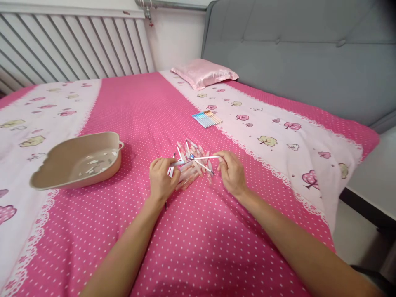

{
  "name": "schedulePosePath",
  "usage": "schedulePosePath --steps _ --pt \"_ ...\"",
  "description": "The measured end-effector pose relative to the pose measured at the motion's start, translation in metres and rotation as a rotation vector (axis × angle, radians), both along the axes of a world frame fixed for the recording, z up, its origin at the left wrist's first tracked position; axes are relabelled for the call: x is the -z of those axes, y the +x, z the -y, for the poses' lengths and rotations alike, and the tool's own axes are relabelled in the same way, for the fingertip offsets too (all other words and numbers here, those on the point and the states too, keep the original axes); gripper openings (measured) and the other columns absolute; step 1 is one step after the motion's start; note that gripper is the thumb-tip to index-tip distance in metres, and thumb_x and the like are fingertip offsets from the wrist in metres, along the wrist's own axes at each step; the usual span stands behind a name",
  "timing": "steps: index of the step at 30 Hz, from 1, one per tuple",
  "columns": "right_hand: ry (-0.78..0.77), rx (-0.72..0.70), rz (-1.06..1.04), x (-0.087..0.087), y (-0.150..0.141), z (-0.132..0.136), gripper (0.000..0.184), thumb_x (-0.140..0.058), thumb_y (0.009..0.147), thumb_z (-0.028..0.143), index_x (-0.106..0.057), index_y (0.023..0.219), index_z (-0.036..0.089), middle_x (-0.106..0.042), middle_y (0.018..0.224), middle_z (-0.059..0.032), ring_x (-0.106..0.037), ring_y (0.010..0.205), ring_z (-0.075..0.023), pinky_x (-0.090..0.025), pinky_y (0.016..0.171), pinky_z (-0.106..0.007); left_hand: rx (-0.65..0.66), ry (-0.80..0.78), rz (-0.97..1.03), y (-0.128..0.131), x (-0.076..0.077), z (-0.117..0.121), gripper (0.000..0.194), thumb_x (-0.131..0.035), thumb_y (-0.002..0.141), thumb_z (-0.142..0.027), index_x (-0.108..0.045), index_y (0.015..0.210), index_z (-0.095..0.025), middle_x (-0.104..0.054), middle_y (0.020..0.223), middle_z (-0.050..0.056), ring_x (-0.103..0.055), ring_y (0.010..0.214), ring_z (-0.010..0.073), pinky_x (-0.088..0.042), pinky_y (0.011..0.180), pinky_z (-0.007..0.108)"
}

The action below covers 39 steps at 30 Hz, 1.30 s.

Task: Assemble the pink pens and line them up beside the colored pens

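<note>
My left hand (163, 175) is closed around a pale blue pen barrel (177, 163) that points to the right. Between thumb and fingers, my right hand (231, 171) pinches the end of a thin white pen refill (206, 157). The refill's other end meets the front of the barrel near a small blue part; whether it sits inside cannot be made out. Beneath and around both lies a loose pile of pen parts (188, 177), with clear pinkish tubes and white sticks with dark tips.
A beige plastic basin (71, 144) with small white and grey pieces inside stands to the left. Beyond the pile, a row of blue and brown-orange pens (207, 119) lies on the pink dotted bedspread (130, 107). A pink pillow (204, 73) rests against the grey headboard (293, 53).
</note>
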State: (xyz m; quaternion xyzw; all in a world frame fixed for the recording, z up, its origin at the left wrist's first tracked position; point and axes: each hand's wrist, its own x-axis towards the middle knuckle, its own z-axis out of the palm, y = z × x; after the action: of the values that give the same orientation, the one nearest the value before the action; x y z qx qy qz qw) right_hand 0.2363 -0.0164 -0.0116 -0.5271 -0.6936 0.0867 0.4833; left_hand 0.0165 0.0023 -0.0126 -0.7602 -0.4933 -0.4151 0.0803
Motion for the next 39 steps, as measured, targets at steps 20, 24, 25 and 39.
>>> schedulePosePath --steps 20,24,25,39 --pt "-0.025 -0.03 0.003 0.0 -0.001 0.001 0.026 -0.034 0.095 0.026 -0.058 0.103 0.021 -0.062 0.096 -0.0061 -0.06 0.084 -0.0184 -0.046 0.068 -0.027 0.074 0.038 -0.093 0.002 -0.002 0.002 0.012 -0.052 0.075 -0.017 -0.059 0.084 -0.019 -0.067 0.074 0.003 -0.06 0.071 0.0184 -0.042 0.084 0.035" --pt "-0.01 -0.033 0.009 -0.001 -0.002 0.002 0.025 -0.035 0.094 0.023 -0.058 0.103 0.021 -0.062 0.101 -0.0063 -0.06 0.09 -0.019 -0.048 0.071 -0.028 0.102 0.019 -0.144 0.004 -0.002 0.004 0.014 -0.051 0.075 -0.017 -0.061 0.085 -0.02 -0.067 0.073 0.002 -0.06 0.07 0.0176 -0.041 0.085 0.035" --pt "-0.01 -0.039 0.007 -0.001 -0.002 0.002 0.025 -0.035 0.094 0.022 -0.058 0.104 0.021 -0.062 0.102 -0.0066 -0.06 0.091 -0.0191 -0.048 0.072 -0.028 0.103 0.014 -0.147 0.005 -0.003 0.005 0.014 -0.051 0.075 -0.018 -0.061 0.085 -0.02 -0.067 0.073 0.002 -0.06 0.07 0.0176 -0.042 0.084 0.035" --pt "-0.101 -0.214 0.121 -0.011 -0.03 0.02 0.054 -0.027 0.092 0.012 -0.021 0.144 0.027 -0.047 0.14 -0.0067 -0.049 0.123 -0.0221 -0.05 0.091 -0.039 0.221 -0.013 -0.092 0.02 -0.007 0.017 0.014 -0.051 0.08 -0.021 -0.06 0.09 -0.019 -0.068 0.072 0.003 -0.061 0.068 0.0168 -0.044 0.079 0.033"
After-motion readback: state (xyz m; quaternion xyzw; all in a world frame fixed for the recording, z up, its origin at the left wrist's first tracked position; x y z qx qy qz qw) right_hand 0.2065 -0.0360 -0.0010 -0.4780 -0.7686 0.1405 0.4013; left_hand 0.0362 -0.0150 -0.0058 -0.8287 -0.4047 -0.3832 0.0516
